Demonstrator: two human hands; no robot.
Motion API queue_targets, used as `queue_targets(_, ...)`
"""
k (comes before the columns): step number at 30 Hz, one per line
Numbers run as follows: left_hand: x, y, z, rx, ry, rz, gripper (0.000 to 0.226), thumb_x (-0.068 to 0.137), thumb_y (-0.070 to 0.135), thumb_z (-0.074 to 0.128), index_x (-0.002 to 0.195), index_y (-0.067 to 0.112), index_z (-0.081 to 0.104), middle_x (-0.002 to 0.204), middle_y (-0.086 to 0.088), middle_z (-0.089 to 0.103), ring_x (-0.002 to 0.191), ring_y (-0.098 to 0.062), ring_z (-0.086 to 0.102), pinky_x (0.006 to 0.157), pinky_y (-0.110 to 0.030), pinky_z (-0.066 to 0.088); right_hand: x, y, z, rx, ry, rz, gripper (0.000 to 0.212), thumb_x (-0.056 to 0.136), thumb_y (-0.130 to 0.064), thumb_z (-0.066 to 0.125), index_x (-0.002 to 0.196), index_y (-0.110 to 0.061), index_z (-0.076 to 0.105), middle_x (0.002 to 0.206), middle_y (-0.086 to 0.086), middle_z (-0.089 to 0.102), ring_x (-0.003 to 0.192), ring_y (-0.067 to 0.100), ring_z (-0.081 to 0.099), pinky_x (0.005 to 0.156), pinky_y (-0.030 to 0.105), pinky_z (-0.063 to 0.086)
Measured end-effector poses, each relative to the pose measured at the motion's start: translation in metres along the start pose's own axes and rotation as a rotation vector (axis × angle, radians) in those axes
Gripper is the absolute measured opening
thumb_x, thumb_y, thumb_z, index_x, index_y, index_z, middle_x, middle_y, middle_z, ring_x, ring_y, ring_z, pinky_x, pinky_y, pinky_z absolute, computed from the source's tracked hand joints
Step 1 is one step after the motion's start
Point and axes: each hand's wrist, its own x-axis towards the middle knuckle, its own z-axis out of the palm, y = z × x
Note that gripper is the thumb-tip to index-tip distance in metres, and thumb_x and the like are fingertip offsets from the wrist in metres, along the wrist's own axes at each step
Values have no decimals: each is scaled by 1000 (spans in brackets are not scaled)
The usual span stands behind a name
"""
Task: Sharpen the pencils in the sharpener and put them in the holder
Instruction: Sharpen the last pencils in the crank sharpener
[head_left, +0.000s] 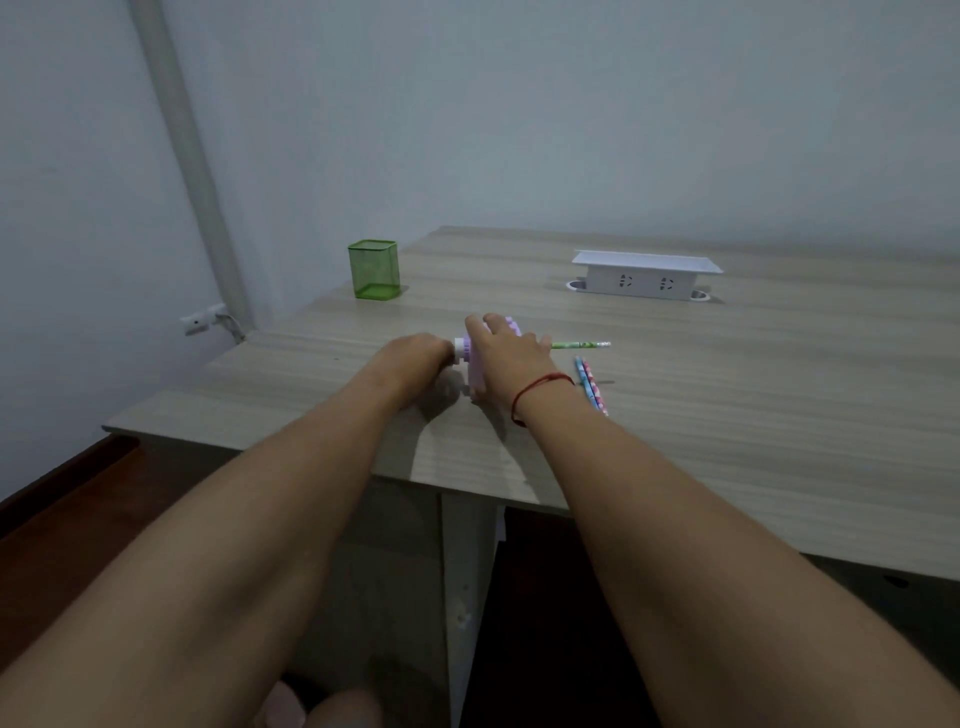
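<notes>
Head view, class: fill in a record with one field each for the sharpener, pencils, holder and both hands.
sharpener: purple, on the table, green pencil sticking out its right side
left hand: curled round the sharpener's left end
right hand: grips the sharpener's top
loose pencils: two, lying by the right wrist
holder: green mesh, far left, no pencils seen inside

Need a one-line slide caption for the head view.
Right hand holds the purple sharpener with a green pencil in it, left hand at its crank end; two pencils lie beside, green holder apart.
</notes>
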Motion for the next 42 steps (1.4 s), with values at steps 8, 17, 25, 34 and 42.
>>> queue_targets(8, 18, -8, -13, 7, 136, 66, 18, 96, 12, 45, 107, 5, 57, 107, -18, 64, 95, -35, 61, 78, -41, 49, 5, 1, -1, -27, -34, -4, 79, 74, -27, 78, 139, -21, 33, 139, 6, 42, 118, 37, 52, 101, 60, 38)
queue_targets(17, -6, -8, -35, 13, 246, 190, 21, 98, 9, 41, 109, 4, 57, 107, -21, 65, 99, -37, 61, 78, -40, 45, 4, -4, -9, -61, -17, 0, 66, 78, -30, 71, 134, -18, 39, 135, 11, 45, 120, 33, 53, 96, 51, 47)
queue_targets(25, -42, 3, -24, -25, 270, 205, 28, 93, 2, 43, 117, 8, 57, 113, -17, 66, 101, -35, 62, 79, -41, 48, 7, -6, -9, -46, -56, 26, 67, 74, -30, 73, 130, -18, 39, 132, 12, 45, 116, 37, 54, 94, 50, 48)
queue_targets(34, -50, 11, -1, -25, 133, 134, 21, 94, 9, 48, 112, 6, 58, 113, -15, 65, 102, -30, 62, 85, -37, 50, 9, -4, -2, -8, -13, 35, 59, 76, -27, 71, 126, -21, 41, 134, 9, 44, 118, 36, 53, 97, 50, 44)
queue_targets(42, -45, 10, 5, -121, 42, 82, 15, 93, 15, 52, 105, 11, 60, 108, -10, 64, 98, -23, 62, 90, -37, 51, 6, -4, -1, 23, -44, 43, 73, 76, -28, 74, 136, -25, 34, 147, 5, 30, 134, 41, 35, 108, 60, 27)
